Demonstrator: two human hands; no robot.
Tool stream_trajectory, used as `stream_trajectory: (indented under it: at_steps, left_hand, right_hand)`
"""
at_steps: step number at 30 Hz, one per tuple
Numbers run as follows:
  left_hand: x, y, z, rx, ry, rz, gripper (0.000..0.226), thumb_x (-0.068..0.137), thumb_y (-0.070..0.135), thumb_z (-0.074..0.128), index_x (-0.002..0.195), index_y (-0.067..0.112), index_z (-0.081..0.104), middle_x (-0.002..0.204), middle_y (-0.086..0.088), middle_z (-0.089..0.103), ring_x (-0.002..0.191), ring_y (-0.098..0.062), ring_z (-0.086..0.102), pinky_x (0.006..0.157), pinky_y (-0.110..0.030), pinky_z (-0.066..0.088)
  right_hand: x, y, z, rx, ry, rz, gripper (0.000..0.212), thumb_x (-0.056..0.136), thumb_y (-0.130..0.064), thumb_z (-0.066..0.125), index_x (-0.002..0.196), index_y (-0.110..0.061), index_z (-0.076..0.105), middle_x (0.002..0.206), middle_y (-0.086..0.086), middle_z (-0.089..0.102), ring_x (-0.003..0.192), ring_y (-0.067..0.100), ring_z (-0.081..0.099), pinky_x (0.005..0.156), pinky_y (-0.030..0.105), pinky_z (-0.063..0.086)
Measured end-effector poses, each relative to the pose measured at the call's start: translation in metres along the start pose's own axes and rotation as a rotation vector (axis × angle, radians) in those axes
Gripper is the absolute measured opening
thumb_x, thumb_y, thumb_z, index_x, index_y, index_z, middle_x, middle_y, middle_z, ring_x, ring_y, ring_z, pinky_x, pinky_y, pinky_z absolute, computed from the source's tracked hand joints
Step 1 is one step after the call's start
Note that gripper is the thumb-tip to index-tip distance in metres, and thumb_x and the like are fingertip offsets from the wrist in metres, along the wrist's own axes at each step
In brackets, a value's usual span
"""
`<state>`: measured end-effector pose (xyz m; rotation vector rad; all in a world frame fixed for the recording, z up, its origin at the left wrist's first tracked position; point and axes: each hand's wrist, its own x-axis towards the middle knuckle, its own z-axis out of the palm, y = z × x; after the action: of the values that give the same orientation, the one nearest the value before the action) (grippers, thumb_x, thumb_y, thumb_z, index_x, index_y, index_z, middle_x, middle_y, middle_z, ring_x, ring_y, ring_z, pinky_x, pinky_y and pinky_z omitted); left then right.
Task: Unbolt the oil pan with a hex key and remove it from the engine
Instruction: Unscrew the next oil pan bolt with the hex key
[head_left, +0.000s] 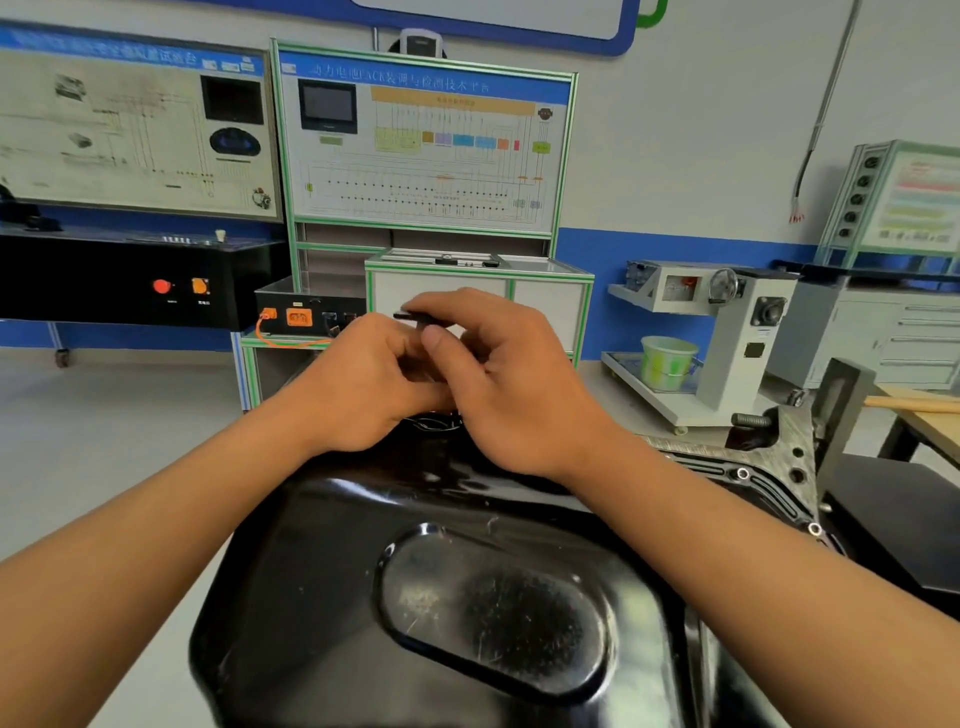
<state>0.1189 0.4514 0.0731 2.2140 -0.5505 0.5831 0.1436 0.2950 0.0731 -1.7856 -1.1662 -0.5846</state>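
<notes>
1. Where our two hands meet over the far end of the oil pan (467, 597), much is hidden. Only a short black piece of the hex key (413, 316) shows above the fingers. Its lower part and tip are covered, so we cannot tell whether it sits in a bolt.
2. The pan's far rim lies behind our hands, and its near end is cut off by the bottom edge of the view.
3. Two bright rings (743, 474) show on the pan's right rim, too small for us to tell bolt heads from empty holes.
4. Our right hand (511, 384) pinches the key, with the forefinger curled over the exposed piece and the thumb pressed in below it.
5. Our left hand (358, 387) is curled as well, its fingers tucked against the right thumb. We cannot tell whether they grasp the key's shaft or only rest there.
6. The glossy black pan lies on top of the engine (789, 441), whose grey casting shows at the far right
</notes>
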Motion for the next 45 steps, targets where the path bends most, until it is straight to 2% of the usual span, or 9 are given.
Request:
stream_trajectory:
  at_steps: [8,12,16,20,29,34,37,41,45]
  left_hand:
    - [0.000,0.000,-0.002,-0.064,-0.102,-0.027,0.020,0.084,0.004,0.072,0.075,0.022,0.067,0.064,0.005,0.066,0.061,-0.009,0.062,0.059,-0.024,0.047]
    - [0.000,0.002,-0.003,-0.053,-0.159,-0.046,0.047,0.086,-0.001,0.067,0.054,0.032,0.063,0.054,0.007,0.058,0.052,-0.002,0.052,0.054,-0.017,0.041]
    - [-0.001,0.000,-0.001,-0.068,-0.105,-0.013,0.046,0.083,-0.007,0.067,0.057,0.031,0.072,0.056,0.006,0.066,0.058,0.000,0.059,0.054,-0.018,0.043]
    - [-0.001,-0.006,0.001,-0.195,-0.050,0.006,0.008,0.085,0.000,0.070,0.078,-0.004,0.070,0.076,-0.015,0.072,0.071,-0.022,0.069,0.073,-0.021,0.057]
    - [-0.001,-0.003,0.004,-0.202,-0.055,-0.010,0.011,0.076,0.023,0.072,0.075,0.013,0.074,0.073,-0.013,0.073,0.070,-0.013,0.066,0.073,-0.019,0.054]
    - [-0.001,-0.003,0.003,-0.139,-0.025,-0.039,0.003,0.083,0.009,0.073,0.081,0.009,0.076,0.076,-0.017,0.073,0.074,-0.027,0.068,0.081,-0.030,0.054]
    - [-0.001,-0.001,0.003,-0.093,-0.014,-0.045,0.010,0.084,0.011,0.074,0.075,0.005,0.074,0.075,-0.022,0.071,0.069,-0.026,0.063,0.075,-0.039,0.051]
    - [0.000,-0.001,0.001,-0.020,-0.040,-0.009,0.036,0.082,-0.006,0.070,0.061,0.023,0.066,0.056,0.013,0.068,0.057,0.002,0.061,0.055,-0.010,0.043]
    - [0.001,-0.002,0.001,0.027,-0.041,0.040,0.038,0.083,-0.005,0.069,0.070,0.028,0.057,0.062,0.027,0.064,0.064,0.009,0.062,0.060,-0.004,0.043]
  right_hand:
    - [0.000,-0.007,-0.004,0.345,-0.206,0.108,0.016,0.097,-0.025,0.057,0.087,-0.028,0.069,0.082,-0.014,0.068,0.080,0.004,0.063,0.077,0.024,0.050]
    - [0.001,-0.005,-0.005,0.300,-0.156,0.118,0.027,0.097,-0.023,0.064,0.074,-0.010,0.067,0.067,0.015,0.060,0.061,0.017,0.050,0.062,0.028,0.042]
    - [0.001,-0.002,-0.005,0.240,-0.069,0.152,0.015,0.095,-0.014,0.066,0.080,-0.015,0.068,0.062,0.000,0.060,0.057,0.010,0.051,0.057,0.027,0.045]
    - [0.002,0.001,-0.009,0.422,-0.058,0.247,0.018,0.104,-0.015,0.051,0.096,-0.014,0.068,0.081,0.005,0.073,0.060,0.014,0.061,0.056,0.022,0.052]
    - [0.020,0.006,-0.007,0.657,-0.109,0.532,0.032,0.097,-0.037,0.061,0.081,-0.009,0.063,0.063,0.003,0.066,0.039,0.012,0.047,0.052,0.030,0.052]
    - [0.021,0.006,-0.005,0.610,-0.002,0.476,0.029,0.098,-0.034,0.062,0.084,-0.011,0.072,0.075,0.022,0.058,0.037,0.011,0.043,0.043,0.022,0.044]
    - [0.020,0.005,0.000,0.429,0.069,0.347,0.042,0.104,-0.029,0.053,0.089,0.007,0.069,0.061,0.008,0.062,0.040,0.004,0.048,0.045,0.018,0.043]
    - [0.018,0.000,0.009,0.013,0.004,0.177,0.051,0.108,-0.032,0.042,0.085,0.005,0.068,0.053,-0.008,0.054,0.063,0.010,0.058,0.069,0.036,0.052]
    - [0.015,-0.007,0.009,0.106,-0.108,0.120,0.039,0.105,-0.029,0.050,0.075,-0.020,0.073,0.071,-0.007,0.068,0.077,0.009,0.067,0.083,0.038,0.054]
